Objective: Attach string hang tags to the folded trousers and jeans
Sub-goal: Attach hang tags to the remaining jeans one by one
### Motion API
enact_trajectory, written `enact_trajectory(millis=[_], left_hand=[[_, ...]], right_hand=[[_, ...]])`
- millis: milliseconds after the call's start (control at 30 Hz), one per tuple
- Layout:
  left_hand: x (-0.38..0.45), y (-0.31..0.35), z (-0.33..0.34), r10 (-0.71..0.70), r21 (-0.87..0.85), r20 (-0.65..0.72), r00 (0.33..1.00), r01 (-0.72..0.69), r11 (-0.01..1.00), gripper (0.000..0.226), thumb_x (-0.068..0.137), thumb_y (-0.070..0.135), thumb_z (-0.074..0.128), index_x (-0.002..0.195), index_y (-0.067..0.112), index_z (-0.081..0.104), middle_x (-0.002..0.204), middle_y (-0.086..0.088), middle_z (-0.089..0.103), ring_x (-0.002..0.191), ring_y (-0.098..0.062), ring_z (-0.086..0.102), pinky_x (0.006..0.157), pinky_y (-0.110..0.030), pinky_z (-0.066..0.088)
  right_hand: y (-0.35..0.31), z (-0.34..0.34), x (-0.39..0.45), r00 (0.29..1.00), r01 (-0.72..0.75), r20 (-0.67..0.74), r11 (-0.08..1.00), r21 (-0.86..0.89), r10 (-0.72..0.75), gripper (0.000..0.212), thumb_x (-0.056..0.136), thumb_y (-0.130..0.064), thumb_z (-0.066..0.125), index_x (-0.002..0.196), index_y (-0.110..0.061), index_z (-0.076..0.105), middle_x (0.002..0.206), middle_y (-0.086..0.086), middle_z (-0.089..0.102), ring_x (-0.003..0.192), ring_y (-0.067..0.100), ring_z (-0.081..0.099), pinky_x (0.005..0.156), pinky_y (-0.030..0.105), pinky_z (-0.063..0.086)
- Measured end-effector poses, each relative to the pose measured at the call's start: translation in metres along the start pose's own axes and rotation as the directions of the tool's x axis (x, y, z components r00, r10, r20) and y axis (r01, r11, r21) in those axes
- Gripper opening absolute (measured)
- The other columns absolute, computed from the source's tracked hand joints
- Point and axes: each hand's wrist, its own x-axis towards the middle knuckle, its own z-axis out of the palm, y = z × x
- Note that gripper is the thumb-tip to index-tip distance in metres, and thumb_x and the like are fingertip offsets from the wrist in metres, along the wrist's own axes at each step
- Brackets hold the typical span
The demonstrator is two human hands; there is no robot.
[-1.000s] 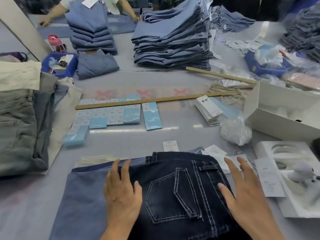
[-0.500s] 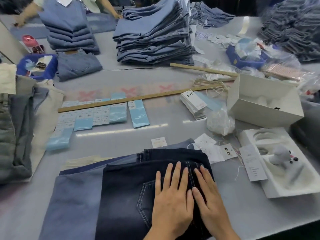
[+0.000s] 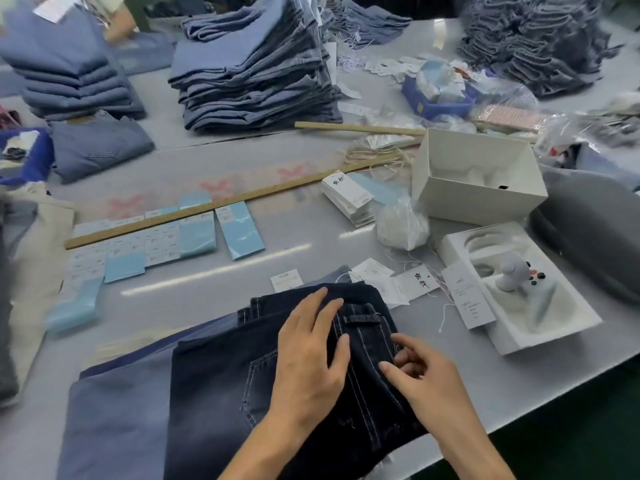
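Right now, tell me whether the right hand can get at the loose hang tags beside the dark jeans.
Probably yes. The right hand rests on the dark jeans, and the loose hang tags lie on bare table just beyond the waistband, with nothing between them.

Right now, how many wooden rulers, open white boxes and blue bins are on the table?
Wooden rulers: 2, long one, far one
Open white boxes: 2, empty, with figurine
Blue bins: 2, right, left
Total: 6
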Motion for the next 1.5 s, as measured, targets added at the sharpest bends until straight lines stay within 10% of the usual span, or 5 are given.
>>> enact_trajectory(millis=[233,500,700,1000,1500], left_hand=[[0.061,0.035,-0.046,0.026,-0.160,0.432,0.901,0.048,0.986,0.052,0.088,0.076,0.047,0.135,0.054,0.046,0.103,0.022,0.068,0.094,0.004,0.064,0.092,-0.034,0.055],[0.056,0.036,-0.091,-0.067,0.118,0.751,0.657,-0.033,0.992,0.022,0.087,0.051,0.054,0.106,0.048,0.065,0.097,0.026,0.070,0.090,0.000,0.066,0.084,-0.038,0.055],[0.053,0.034,-0.073,-0.206,0.074,0.551,0.809,0.198,0.977,0.018,0.096,0.033,0.061,0.083,0.036,0.074,0.077,0.012,0.074,0.075,-0.011,0.069,0.080,-0.043,0.056],[0.046,0.034,-0.076,-0.278,-0.314,0.612,0.741,0.550,0.774,0.023,0.098,0.009,0.062,0.101,0.028,0.072,0.083,-0.019,0.077,0.073,-0.034,0.074,0.066,-0.035,0.060],[0.037,0.026,-0.076,-0.266,-0.429,0.530,0.805,0.525,0.735,0.017,0.097,0.010,0.065,0.107,0.024,0.067,0.086,-0.017,0.076,0.070,-0.029,0.069,0.065,-0.035,0.056]], right_hand=[[-0.026,-0.002,-0.060,0.777,0.609,0.025,0.741,-0.284,-0.629,0.033,0.074,-0.002,0.082,0.096,-0.024,0.073,0.096,-0.014,0.060,0.088,0.011,0.061,0.077,0.015,0.050],[0.003,0.016,-0.084,0.559,0.687,-0.084,0.518,-0.509,-0.825,0.016,0.085,-0.007,0.070,0.079,-0.020,0.079,0.085,-0.008,0.069,0.071,0.014,0.062,0.070,0.028,0.049],[0.004,0.023,-0.088,0.614,0.648,-0.177,0.619,-0.443,-0.769,0.008,0.085,-0.004,0.076,0.091,-0.009,0.079,0.100,-0.003,0.072,0.083,0.019,0.061,0.072,0.027,0.052],[-0.033,0.014,-0.061,0.814,0.508,-0.024,0.732,-0.454,-0.580,0.044,0.091,-0.033,0.071,0.134,-0.027,0.064,0.094,-0.012,0.062,0.055,0.008,0.058,0.051,0.025,0.054],[-0.039,0.022,-0.046,0.828,0.503,-0.133,0.826,-0.253,-0.545,0.022,0.093,-0.036,0.066,0.114,-0.028,0.072,0.077,-0.020,0.061,0.061,-0.008,0.050,0.061,0.002,0.038]])
